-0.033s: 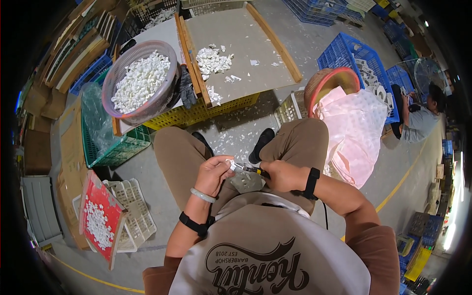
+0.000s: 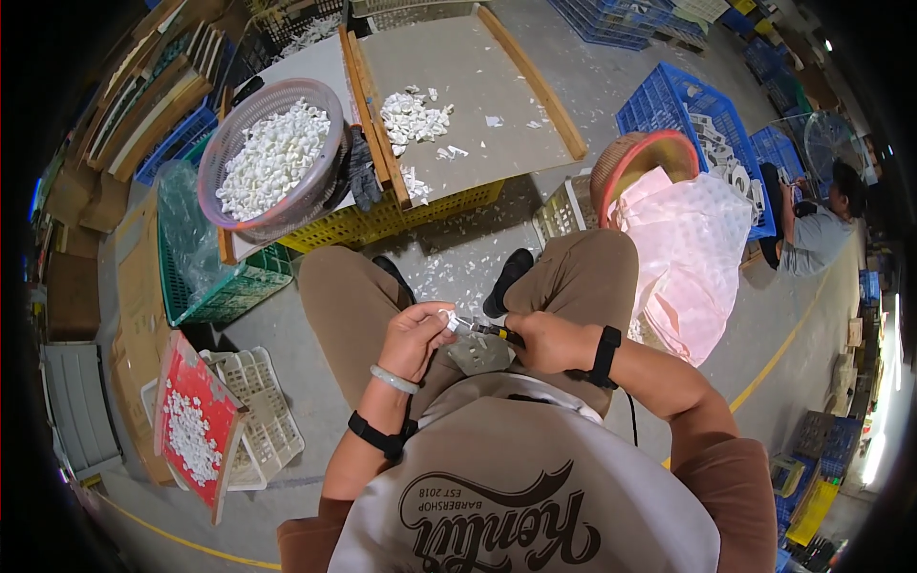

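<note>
Small white piece [image 2: 448,318], centre of frame
Irregular and partly hidden, it is pinched by the left hand [image 2: 413,340]; the right hand [image 2: 556,342] grips a black-and-yellow tool [image 2: 491,329], its metal tip at the piece.

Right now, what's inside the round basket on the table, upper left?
A heap of small white pieces lies inside the round basket. Only the upper pieces show clearly; whatever is beneath them, including the basket's bottom, is covered.
</note>
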`<state>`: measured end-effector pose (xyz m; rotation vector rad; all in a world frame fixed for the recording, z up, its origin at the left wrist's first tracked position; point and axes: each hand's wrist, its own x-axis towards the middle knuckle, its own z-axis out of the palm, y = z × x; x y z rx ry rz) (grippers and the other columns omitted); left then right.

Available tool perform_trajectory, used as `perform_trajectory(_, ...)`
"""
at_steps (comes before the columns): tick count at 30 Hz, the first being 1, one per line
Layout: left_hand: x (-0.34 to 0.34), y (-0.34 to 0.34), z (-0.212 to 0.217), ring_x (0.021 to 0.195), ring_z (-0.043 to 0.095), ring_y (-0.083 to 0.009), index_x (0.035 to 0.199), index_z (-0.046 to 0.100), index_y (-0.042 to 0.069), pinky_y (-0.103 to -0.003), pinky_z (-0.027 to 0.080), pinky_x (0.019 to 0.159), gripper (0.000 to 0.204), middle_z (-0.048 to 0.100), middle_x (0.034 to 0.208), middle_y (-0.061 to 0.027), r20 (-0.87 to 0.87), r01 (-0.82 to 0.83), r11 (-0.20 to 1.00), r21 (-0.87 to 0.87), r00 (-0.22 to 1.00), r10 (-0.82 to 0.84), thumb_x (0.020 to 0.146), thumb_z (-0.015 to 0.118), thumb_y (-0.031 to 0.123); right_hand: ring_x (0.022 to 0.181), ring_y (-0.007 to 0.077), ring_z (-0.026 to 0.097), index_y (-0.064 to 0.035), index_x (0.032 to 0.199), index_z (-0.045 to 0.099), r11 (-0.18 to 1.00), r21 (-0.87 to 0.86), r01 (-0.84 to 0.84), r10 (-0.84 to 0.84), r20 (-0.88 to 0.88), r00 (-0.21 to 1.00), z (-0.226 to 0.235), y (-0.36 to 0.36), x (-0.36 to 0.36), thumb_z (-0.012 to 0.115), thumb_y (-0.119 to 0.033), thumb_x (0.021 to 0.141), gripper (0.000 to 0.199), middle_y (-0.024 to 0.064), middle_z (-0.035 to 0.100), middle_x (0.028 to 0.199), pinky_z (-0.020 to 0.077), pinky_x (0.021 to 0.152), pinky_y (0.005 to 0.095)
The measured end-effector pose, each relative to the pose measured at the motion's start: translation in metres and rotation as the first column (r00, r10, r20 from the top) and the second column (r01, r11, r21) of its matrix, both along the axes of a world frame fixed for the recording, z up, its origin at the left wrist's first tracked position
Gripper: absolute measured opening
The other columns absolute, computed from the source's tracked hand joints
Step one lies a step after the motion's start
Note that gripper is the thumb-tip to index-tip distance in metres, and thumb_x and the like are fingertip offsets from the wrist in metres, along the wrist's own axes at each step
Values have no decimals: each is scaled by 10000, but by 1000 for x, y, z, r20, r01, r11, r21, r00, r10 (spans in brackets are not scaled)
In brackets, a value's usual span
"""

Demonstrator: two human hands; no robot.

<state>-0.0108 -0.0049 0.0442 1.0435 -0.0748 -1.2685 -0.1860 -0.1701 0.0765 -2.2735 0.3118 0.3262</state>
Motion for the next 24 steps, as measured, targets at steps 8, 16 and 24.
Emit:
perform_trajectory(8,0,1,-3,683,569,-127,1017,613,-49,-263,511,641,153,618,832,-83,-17,21,1000,-17,1000,-21,900,543,22,694,437,570,25,853,544,998,65,21,-19,-21,1000,7,1,-2,606,-75,776,141,257,578,709,453,598,461)
perform_trajectory(16,-1,3,-1,712,604,-136,1028,615,-39,-285,546,684,160,624,830,-81,2,23,1000,-14,1000,-22,891,545,6,828,416,566,41,965,477,995,-26,-92,95,167,981,-9,-7,-7,578,-47,743,260,243,563,814,451,695,450)
perform_trajectory(24,0,4,-3,731,612,-141,1051,602,-40,-281,545,715,179,629,847,-79,-26,49,995,-81,998,-51,883,555,0,912,421,550,44,928,494,998,57,-12,25,-242,970,35,-5,8,533,-47,742,210,276,571,912,434,776,470)
